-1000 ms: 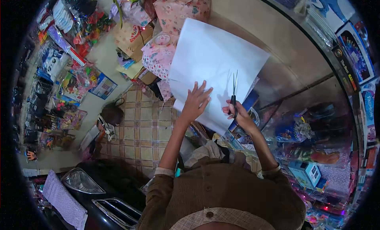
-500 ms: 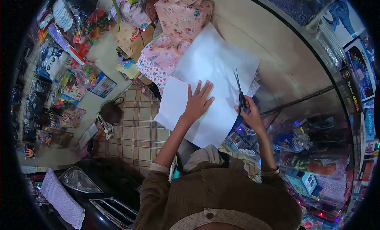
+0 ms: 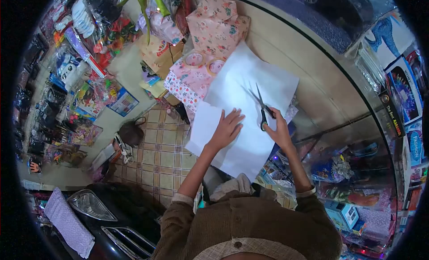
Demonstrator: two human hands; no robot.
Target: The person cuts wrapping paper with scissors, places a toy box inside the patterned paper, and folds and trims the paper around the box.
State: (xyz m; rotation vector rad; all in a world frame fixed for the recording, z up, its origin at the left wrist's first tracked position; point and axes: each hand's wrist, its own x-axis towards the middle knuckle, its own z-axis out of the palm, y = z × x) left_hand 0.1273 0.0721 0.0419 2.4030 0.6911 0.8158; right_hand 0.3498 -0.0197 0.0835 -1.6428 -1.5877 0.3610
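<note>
Paper: large white sheet (image 3: 250, 81), smooth and bright, under the left hand (image 3: 227, 128) and reaching in front of both hands; a flap at its left has its own edge, and whether that is a fold or a second sheet I cannot tell.
Left hand: laid palm down on the paper, fingers spread a little.
Right hand: the right hand (image 3: 278, 129) grips the scissors by the handles, thumb and fingers at the loops, over the paper's right part.
Scissors: black-handled scissors (image 3: 262, 104), metal blades slim and pointed, aimed away from the person and leaning left, above the white sheet; a shadow falls beside them.
Wrap: pink floral wrap (image 3: 214, 29) behind the sheet, creased and bulky; white floral wrap (image 3: 181, 91) at its left.
Tape: two rolls, left roll (image 3: 194, 59) and right roll (image 3: 216, 66), side by side on pink patterned paper.
Surface: beige panel (image 3: 321, 90) to the right, bounded by a dark curved rim.
Floor: plaid-patterned tiles (image 3: 156, 155), tan and brown.
Room: packaged goods (image 3: 85, 97) crowd the left side; glossy black vehicle (image 3: 129, 211) at lower left, beside lilac bubble wrap (image 3: 69, 224); blue box (image 3: 345, 215) at lower right.
Clothing: brown ribbed top (image 3: 254, 219) with pale cuffs.
</note>
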